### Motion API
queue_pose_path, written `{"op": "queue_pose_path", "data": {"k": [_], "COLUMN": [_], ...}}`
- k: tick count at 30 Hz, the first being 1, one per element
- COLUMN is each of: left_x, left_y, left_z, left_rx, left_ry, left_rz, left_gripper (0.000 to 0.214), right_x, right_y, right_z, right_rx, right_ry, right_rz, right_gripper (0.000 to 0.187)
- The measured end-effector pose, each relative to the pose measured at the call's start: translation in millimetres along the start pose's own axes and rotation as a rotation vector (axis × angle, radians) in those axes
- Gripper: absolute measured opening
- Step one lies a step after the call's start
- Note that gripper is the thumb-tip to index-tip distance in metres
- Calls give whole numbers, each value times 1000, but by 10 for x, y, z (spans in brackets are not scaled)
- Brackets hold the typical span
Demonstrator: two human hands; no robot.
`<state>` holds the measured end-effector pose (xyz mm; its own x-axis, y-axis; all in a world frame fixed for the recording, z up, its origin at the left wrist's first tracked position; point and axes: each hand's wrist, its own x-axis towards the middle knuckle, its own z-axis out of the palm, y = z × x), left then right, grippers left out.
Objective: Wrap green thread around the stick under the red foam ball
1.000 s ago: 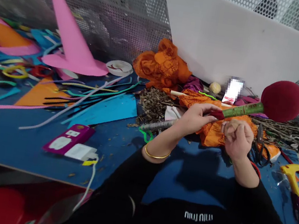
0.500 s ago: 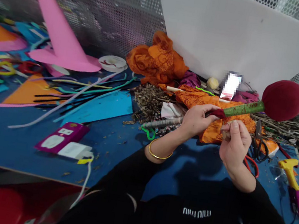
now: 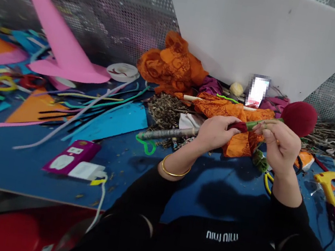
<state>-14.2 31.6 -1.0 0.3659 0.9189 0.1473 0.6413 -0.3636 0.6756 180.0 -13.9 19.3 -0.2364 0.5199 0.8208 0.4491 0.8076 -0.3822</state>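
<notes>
Red-and-green stick (image 3: 242, 126), seemingly mid-wrapping, next needs steadying: left hand (image 3: 215, 133) clasping it, right hand (image 3: 282, 143) pinching nearer its round red-fabric head (image 3: 300, 118).

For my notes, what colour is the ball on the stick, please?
The ball is deep red, best seen in the head view.

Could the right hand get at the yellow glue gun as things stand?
Likely yes: nothing upright seems between the right hand and the glue gun, though it is busy at the green stick.
</notes>
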Motion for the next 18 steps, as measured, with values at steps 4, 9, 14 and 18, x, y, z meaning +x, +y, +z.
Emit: {"op": "queue_pose_path", "data": {"k": [4,9,14,18], "left_x": [10,9,-25,-54], "left_y": [-32,-54,9,38], "left_z": [30,61,64,67], "left_rx": [10,12,81,128], "left_ry": [-14,8,21,33], "left_rz": [31,57,41,95], "left_gripper": [29,27,24,28], "right_x": [-26,-41,-48,-58], "right_y": [66,106,165,230], "right_z": [44,117,182,206], "right_rx": [184,200,184,87], "right_ry": [-50,15,8,-30], "right_rz": [24,234,358,374], "right_gripper": [22,29,34,34]}}
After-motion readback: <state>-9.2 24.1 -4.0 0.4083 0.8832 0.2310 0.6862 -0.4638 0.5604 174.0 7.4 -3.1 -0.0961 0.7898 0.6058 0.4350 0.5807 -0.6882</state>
